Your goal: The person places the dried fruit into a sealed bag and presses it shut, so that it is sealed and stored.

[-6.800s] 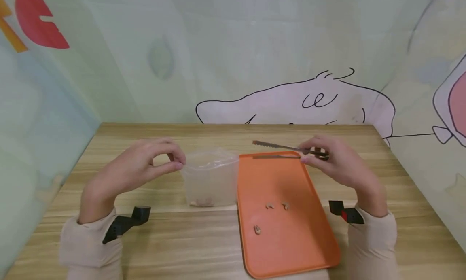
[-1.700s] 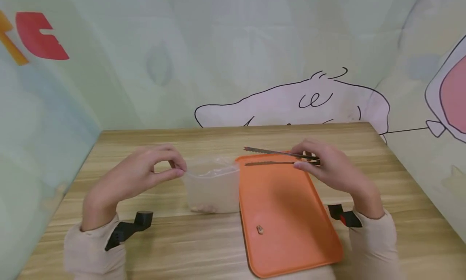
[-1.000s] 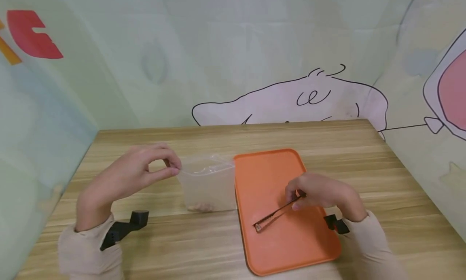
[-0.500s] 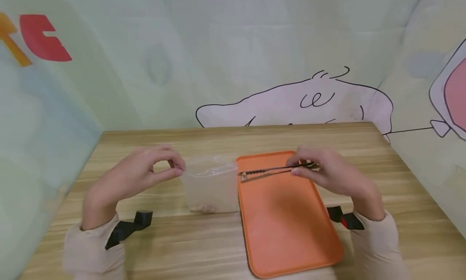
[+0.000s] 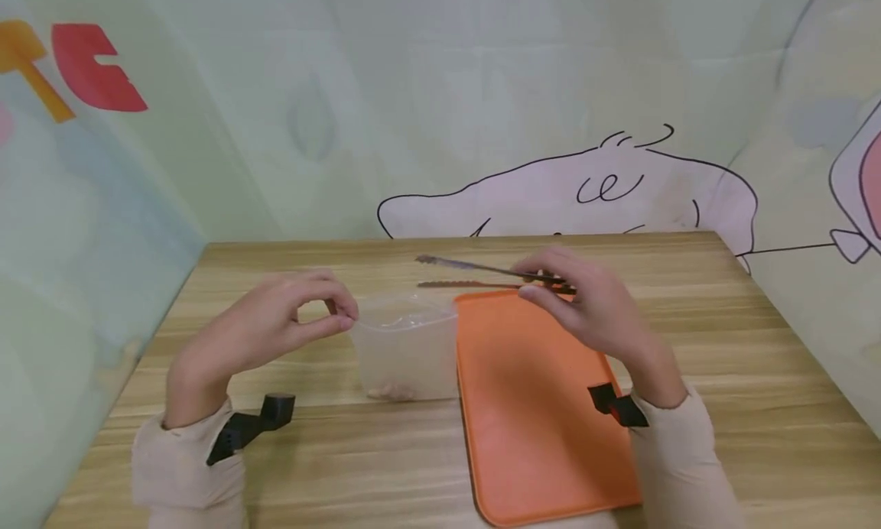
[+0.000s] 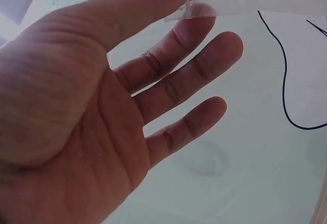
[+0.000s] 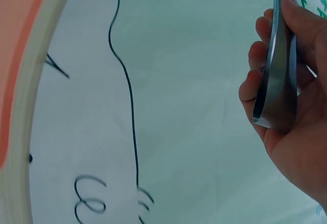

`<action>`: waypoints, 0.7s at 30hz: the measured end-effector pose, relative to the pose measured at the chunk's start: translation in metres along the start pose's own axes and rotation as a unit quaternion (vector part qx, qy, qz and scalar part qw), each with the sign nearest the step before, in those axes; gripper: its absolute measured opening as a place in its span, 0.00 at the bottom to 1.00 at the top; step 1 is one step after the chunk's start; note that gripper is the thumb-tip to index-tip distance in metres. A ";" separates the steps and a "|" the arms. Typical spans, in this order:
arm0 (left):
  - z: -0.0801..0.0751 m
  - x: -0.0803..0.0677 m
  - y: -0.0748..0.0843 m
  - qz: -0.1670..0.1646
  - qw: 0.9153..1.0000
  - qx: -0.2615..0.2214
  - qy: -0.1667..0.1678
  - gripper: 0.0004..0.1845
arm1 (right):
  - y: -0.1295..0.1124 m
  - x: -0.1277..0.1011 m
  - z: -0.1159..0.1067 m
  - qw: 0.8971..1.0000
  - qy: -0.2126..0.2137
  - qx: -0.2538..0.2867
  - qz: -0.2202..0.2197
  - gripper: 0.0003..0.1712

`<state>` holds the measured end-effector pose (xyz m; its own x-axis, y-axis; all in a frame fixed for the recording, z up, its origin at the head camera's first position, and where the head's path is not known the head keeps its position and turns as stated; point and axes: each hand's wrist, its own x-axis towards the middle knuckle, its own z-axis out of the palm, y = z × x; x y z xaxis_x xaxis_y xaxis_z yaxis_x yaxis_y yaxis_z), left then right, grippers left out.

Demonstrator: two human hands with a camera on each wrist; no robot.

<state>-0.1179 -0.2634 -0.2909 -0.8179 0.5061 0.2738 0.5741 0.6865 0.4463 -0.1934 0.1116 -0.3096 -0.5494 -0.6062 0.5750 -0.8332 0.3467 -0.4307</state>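
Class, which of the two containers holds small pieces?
The translucent plastic bag, left of the orange rectangular tray: small pale pieces lie at its bottom, while the tray's visible surface shows none.

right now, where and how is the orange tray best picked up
Perhaps grip the orange tray by its near left corner's raised rim, from the near side: that corner lies uncovered, while the clear bag stands beside the left edge farther back and the right hand hides the far right corner.
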 end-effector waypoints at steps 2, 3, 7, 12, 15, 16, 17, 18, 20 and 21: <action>-0.002 0.001 0.000 0.002 1.000 0.003 0.003 0.07 | 0.006 -0.006 -0.011 1.000 0.010 -0.005 0.024 0.15; -0.002 0.001 0.000 0.002 1.000 0.004 0.003 0.07 | 0.010 -0.010 -0.015 0.999 0.013 -0.015 0.031 0.15; -0.005 0.000 0.001 -0.006 1.000 0.000 0.001 0.06 | 0.030 -0.033 -0.026 0.996 -0.008 -0.070 0.057 0.13; -0.007 -0.003 0.001 -0.011 1.000 -0.003 0.002 0.07 | 0.054 -0.073 -0.022 0.980 -0.093 -0.143 0.100 0.11; -0.006 -0.004 0.001 -0.014 1.000 -0.007 0.005 0.08 | 0.062 -0.094 -0.019 0.971 -0.137 -0.150 0.124 0.10; -0.006 -0.004 0.001 -0.016 1.000 -0.009 0.005 0.07 | 0.064 -0.099 -0.017 0.970 -0.144 -0.150 0.127 0.10; -0.006 -0.004 0.001 -0.017 1.000 -0.010 0.007 0.07 | 0.066 -0.103 -0.016 0.969 -0.150 -0.148 0.129 0.11; -0.005 -0.004 0.001 -0.019 1.000 -0.011 0.008 0.07 | 0.067 -0.107 -0.014 0.969 -0.152 -0.143 0.130 0.11; -0.005 -0.004 0.001 -0.021 1.000 -0.011 0.011 0.08 | 0.070 -0.110 -0.010 0.971 -0.151 -0.139 0.126 0.11; -0.005 -0.004 0.001 -0.022 1.000 -0.009 0.012 0.08 | 0.072 -0.111 -0.008 0.971 -0.150 -0.138 0.122 0.12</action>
<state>-0.1142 -0.2676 -0.2869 -0.8433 0.4622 0.2742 0.5368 0.6983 0.4736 -0.1926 0.2094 -0.3985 -0.7247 -0.6488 0.2322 -0.6877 0.6600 -0.3024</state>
